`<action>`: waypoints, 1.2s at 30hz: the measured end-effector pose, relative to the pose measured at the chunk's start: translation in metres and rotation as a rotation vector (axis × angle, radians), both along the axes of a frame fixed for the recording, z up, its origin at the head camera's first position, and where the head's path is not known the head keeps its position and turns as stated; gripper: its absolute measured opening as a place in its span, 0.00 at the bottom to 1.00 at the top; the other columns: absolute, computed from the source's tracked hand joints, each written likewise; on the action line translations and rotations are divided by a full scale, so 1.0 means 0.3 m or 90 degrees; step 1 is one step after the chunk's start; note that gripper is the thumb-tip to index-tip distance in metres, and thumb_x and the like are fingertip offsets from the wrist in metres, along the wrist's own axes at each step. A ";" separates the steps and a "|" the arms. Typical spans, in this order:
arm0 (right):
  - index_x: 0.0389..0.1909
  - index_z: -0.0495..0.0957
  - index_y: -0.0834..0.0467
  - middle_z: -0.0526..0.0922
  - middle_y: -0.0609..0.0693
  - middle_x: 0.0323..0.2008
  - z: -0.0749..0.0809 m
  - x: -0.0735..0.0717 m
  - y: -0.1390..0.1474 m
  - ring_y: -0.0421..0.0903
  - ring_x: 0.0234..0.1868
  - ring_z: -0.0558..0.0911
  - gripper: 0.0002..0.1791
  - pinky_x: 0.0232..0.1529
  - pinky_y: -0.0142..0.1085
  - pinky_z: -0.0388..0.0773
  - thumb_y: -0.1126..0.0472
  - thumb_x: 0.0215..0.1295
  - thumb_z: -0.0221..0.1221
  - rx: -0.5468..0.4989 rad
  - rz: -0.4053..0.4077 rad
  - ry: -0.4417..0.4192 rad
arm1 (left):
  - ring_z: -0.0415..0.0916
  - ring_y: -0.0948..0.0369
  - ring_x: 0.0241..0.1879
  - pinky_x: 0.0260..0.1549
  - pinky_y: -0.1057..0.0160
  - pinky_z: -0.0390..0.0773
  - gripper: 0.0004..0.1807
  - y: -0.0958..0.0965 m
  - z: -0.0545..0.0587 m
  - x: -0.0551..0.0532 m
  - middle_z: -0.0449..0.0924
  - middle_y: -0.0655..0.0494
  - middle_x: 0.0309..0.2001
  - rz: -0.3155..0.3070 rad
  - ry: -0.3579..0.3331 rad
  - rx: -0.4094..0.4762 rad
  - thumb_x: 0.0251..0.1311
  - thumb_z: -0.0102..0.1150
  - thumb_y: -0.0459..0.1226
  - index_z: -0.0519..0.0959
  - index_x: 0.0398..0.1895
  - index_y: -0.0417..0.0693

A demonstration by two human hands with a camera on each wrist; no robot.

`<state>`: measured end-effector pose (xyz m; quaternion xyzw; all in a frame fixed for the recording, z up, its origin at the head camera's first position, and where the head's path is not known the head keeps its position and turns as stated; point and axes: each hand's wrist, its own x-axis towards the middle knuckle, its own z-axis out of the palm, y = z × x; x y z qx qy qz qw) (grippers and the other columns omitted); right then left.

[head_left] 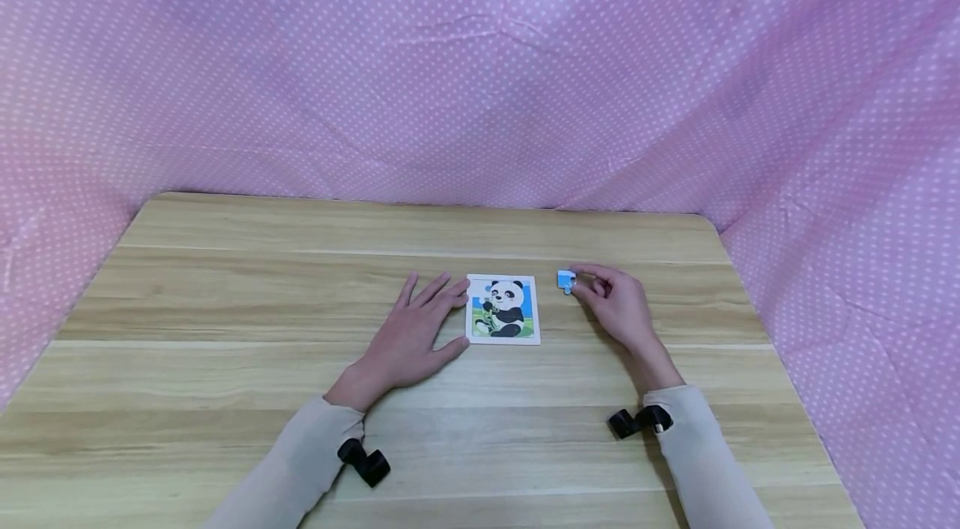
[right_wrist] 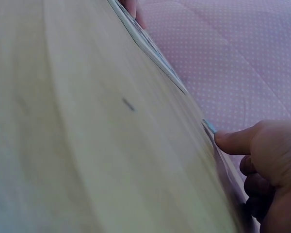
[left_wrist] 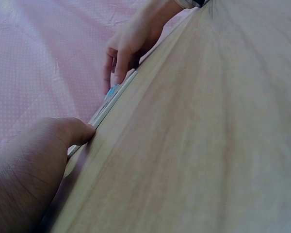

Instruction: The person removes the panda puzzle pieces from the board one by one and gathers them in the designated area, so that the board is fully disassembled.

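Note:
A small jigsaw puzzle with a white border lies flat on the table, showing a panda against blue and green; the upper left of the picture looks pale. My left hand rests beside it with fingers spread, the fingertips and thumb touching its left border. To the right of the puzzle, my right hand pinches a blue and white puzzle piece between thumb and index finger, at or just above the table. In the right wrist view only a sliver of the piece shows beyond the thumb.
The table has a pale wood-grain top with rounded far corners. A pink cloth with white dots hangs behind it and along the sides. Black wrist devices sit on both sleeves.

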<state>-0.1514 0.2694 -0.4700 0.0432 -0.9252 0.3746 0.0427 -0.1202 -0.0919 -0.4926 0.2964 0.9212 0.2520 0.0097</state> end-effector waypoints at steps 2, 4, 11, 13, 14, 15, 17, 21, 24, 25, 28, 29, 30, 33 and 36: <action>0.60 0.91 0.56 0.67 0.46 0.21 -0.001 0.000 0.001 0.44 0.24 0.65 0.16 0.28 0.35 0.63 0.62 0.75 0.72 0.004 0.003 -0.005 | 0.48 0.53 0.89 0.88 0.42 0.29 0.38 0.000 0.000 0.000 0.58 0.62 0.88 0.000 -0.002 -0.001 0.78 0.58 0.58 0.73 0.81 0.48; 0.61 0.90 0.56 0.67 0.46 0.21 0.000 -0.002 0.001 0.44 0.24 0.65 0.16 0.27 0.35 0.63 0.62 0.75 0.72 0.006 0.007 -0.010 | 0.48 0.53 0.89 0.88 0.43 0.29 0.38 0.000 0.000 0.000 0.58 0.62 0.88 0.000 -0.004 -0.002 0.78 0.58 0.58 0.72 0.82 0.48; 0.62 0.89 0.56 0.68 0.45 0.21 0.000 -0.004 0.004 0.44 0.23 0.65 0.17 0.27 0.35 0.63 0.62 0.76 0.71 0.018 0.017 -0.027 | 0.49 0.53 0.89 0.88 0.43 0.28 0.38 0.001 0.003 0.000 0.58 0.61 0.88 0.000 -0.006 -0.002 0.78 0.58 0.58 0.73 0.81 0.48; 0.63 0.89 0.56 0.68 0.45 0.21 -0.002 -0.005 0.005 0.44 0.23 0.65 0.17 0.27 0.35 0.62 0.62 0.77 0.70 0.021 0.019 -0.030 | 0.49 0.53 0.89 0.88 0.43 0.28 0.38 0.001 0.002 0.000 0.58 0.61 0.88 0.001 -0.006 -0.002 0.78 0.58 0.58 0.73 0.81 0.48; 0.63 0.89 0.56 0.68 0.45 0.21 -0.002 -0.005 0.006 0.44 0.23 0.65 0.17 0.27 0.35 0.62 0.63 0.77 0.70 0.021 0.020 -0.031 | 0.49 0.53 0.89 0.88 0.43 0.28 0.38 0.001 0.002 0.000 0.58 0.61 0.88 0.002 -0.005 -0.003 0.78 0.58 0.58 0.73 0.81 0.48; 0.64 0.89 0.56 0.68 0.45 0.21 -0.003 -0.005 0.007 0.44 0.23 0.65 0.17 0.26 0.35 0.62 0.63 0.77 0.70 0.022 0.021 -0.032 | 0.49 0.53 0.89 0.88 0.43 0.28 0.38 0.001 0.001 0.000 0.58 0.61 0.88 0.002 -0.005 -0.003 0.78 0.58 0.58 0.73 0.81 0.48; 0.64 0.89 0.56 0.68 0.46 0.21 -0.004 -0.005 0.008 0.44 0.23 0.65 0.18 0.26 0.35 0.62 0.63 0.77 0.70 0.023 0.022 -0.034 | 0.48 0.53 0.89 0.88 0.43 0.28 0.38 0.001 0.001 0.000 0.58 0.62 0.88 0.002 -0.004 -0.004 0.78 0.58 0.58 0.72 0.82 0.48; 0.65 0.89 0.56 0.68 0.45 0.20 -0.005 -0.005 0.006 0.44 0.23 0.66 0.18 0.26 0.35 0.62 0.62 0.77 0.69 0.023 0.021 -0.037 | 0.48 0.53 0.89 0.88 0.43 0.28 0.38 0.001 0.001 0.000 0.58 0.62 0.88 0.003 -0.003 -0.003 0.78 0.59 0.58 0.72 0.82 0.49; 0.65 0.89 0.56 0.69 0.45 0.21 -0.005 -0.004 0.006 0.44 0.23 0.66 0.18 0.26 0.35 0.62 0.62 0.77 0.69 0.023 0.020 -0.038 | 0.48 0.53 0.89 0.88 0.43 0.28 0.38 0.001 0.002 0.000 0.58 0.62 0.88 0.003 -0.005 -0.001 0.77 0.59 0.58 0.72 0.82 0.49; 0.65 0.88 0.56 0.69 0.45 0.21 -0.005 -0.004 0.006 0.44 0.23 0.66 0.18 0.26 0.35 0.63 0.62 0.78 0.69 0.022 0.021 -0.039 | 0.48 0.53 0.89 0.88 0.43 0.28 0.38 0.001 0.002 0.001 0.58 0.62 0.88 0.003 -0.005 -0.001 0.77 0.59 0.58 0.72 0.82 0.49; 0.65 0.88 0.56 0.69 0.46 0.21 -0.005 -0.003 0.007 0.44 0.23 0.66 0.18 0.26 0.35 0.63 0.62 0.78 0.69 0.022 0.022 -0.040 | 0.48 0.53 0.89 0.88 0.43 0.28 0.38 0.002 0.002 0.001 0.58 0.62 0.88 0.004 -0.005 -0.001 0.77 0.59 0.58 0.72 0.82 0.49; 0.65 0.88 0.56 0.70 0.46 0.21 -0.005 -0.003 0.007 0.44 0.23 0.66 0.18 0.26 0.35 0.63 0.62 0.78 0.68 0.021 0.022 -0.040 | 0.48 0.53 0.89 0.88 0.43 0.28 0.38 0.002 0.002 0.001 0.58 0.62 0.88 0.004 -0.005 -0.001 0.77 0.59 0.58 0.72 0.82 0.49; 0.65 0.88 0.56 0.70 0.46 0.21 -0.004 -0.002 0.007 0.44 0.23 0.66 0.18 0.26 0.35 0.64 0.62 0.78 0.68 0.022 0.023 -0.040 | 0.48 0.53 0.89 0.88 0.43 0.28 0.38 0.002 0.002 0.001 0.58 0.62 0.88 0.004 -0.004 -0.001 0.77 0.59 0.58 0.72 0.82 0.49; 0.65 0.88 0.56 0.70 0.46 0.22 -0.004 -0.002 0.006 0.44 0.23 0.67 0.18 0.26 0.35 0.64 0.62 0.78 0.68 0.022 0.022 -0.041 | 0.48 0.53 0.89 0.88 0.43 0.28 0.38 0.002 0.001 0.001 0.58 0.62 0.88 0.004 -0.004 -0.002 0.77 0.59 0.58 0.72 0.82 0.49; 0.65 0.88 0.57 0.71 0.46 0.22 -0.005 -0.003 0.006 0.44 0.24 0.67 0.18 0.27 0.35 0.64 0.62 0.78 0.68 0.024 0.022 -0.040 | 0.48 0.53 0.89 0.88 0.43 0.28 0.38 0.002 0.000 0.001 0.58 0.62 0.88 0.005 -0.005 -0.003 0.77 0.59 0.58 0.72 0.82 0.49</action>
